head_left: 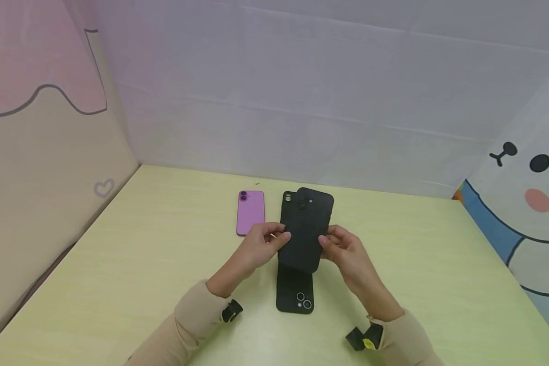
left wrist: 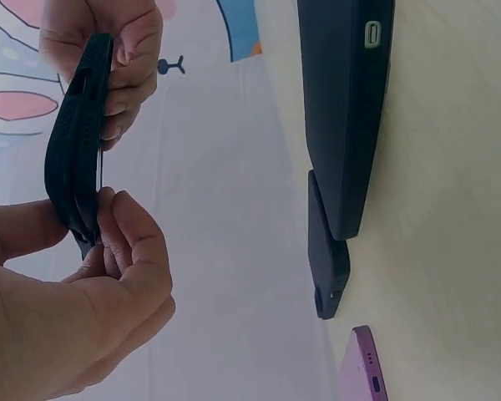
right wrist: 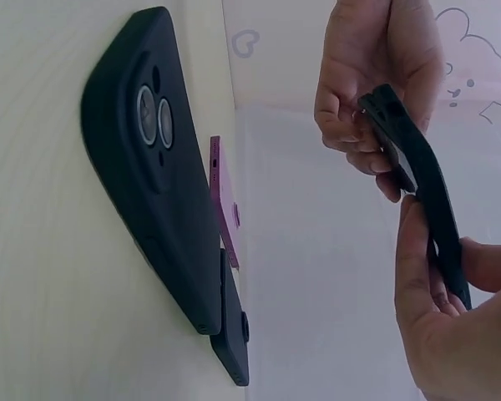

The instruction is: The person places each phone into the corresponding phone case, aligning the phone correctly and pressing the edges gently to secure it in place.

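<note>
Both hands hold a black phone case [head_left: 307,229] above the table, its camera-hole side facing up. My left hand [head_left: 262,246] pinches its left edge between thumb and fingers. On the right edge, my right hand [head_left: 347,249] grips the same way. Seen edge-on in the right wrist view, the case [right wrist: 437,196] looks bowed, with a thin dark slab [right wrist: 394,152] angled against it; whether that is a phone I cannot tell. Below lies a black phone [head_left: 293,291], camera rings toward the person. Another black phone or case [head_left: 286,207] lies beyond, partly hidden by the held case.
A pink phone [head_left: 250,213] lies back up, left of the black ones. The pale yellow table [head_left: 164,229] ends at a whitish back wall [head_left: 302,101], with printed side panels left and right. Each sleeve has a small black device [head_left: 231,310] at the cuff.
</note>
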Motion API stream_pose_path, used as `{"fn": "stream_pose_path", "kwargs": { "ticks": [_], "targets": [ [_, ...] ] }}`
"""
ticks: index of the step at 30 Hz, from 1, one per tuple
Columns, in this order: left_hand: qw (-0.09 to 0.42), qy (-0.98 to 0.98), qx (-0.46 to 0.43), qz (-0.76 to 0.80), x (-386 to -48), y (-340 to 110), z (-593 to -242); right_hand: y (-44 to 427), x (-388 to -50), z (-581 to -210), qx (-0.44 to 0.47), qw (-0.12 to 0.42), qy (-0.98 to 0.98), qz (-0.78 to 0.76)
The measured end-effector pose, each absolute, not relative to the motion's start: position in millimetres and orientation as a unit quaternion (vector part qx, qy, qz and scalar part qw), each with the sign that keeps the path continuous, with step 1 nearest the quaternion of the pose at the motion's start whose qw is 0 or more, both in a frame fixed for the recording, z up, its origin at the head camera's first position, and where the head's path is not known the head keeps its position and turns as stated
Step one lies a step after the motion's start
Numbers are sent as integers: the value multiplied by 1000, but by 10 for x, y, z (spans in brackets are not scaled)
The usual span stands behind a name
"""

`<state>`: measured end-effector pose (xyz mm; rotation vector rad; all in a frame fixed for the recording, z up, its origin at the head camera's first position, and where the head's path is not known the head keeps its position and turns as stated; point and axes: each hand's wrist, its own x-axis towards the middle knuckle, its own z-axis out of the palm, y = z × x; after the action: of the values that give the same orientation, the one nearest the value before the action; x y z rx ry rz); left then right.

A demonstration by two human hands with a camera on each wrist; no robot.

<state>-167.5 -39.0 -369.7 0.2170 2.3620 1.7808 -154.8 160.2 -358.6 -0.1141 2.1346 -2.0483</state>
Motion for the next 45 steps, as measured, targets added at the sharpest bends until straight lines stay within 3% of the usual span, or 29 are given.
{"fn": "stream_pose_path", "kwargs": {
  "ticks": [10, 28, 38, 45],
  "targets": [
    [129, 788, 89, 595, -1662, -368, -3706, 1629, -1538, -3576, 11, 13, 693, -721],
    [14, 809, 78, 582, -1610, -354, -3675, 1643, -1505, -3496, -22, 48, 687, -724],
    [10, 817, 78, 571, -1618, -347, -3716, 1770, -1550, -3431, 5, -13, 686, -728],
    [21, 816, 79, 572, -1647, -379, -3714, 1812, -1598, -3452, 16, -15, 656, -754]
  ]
}}
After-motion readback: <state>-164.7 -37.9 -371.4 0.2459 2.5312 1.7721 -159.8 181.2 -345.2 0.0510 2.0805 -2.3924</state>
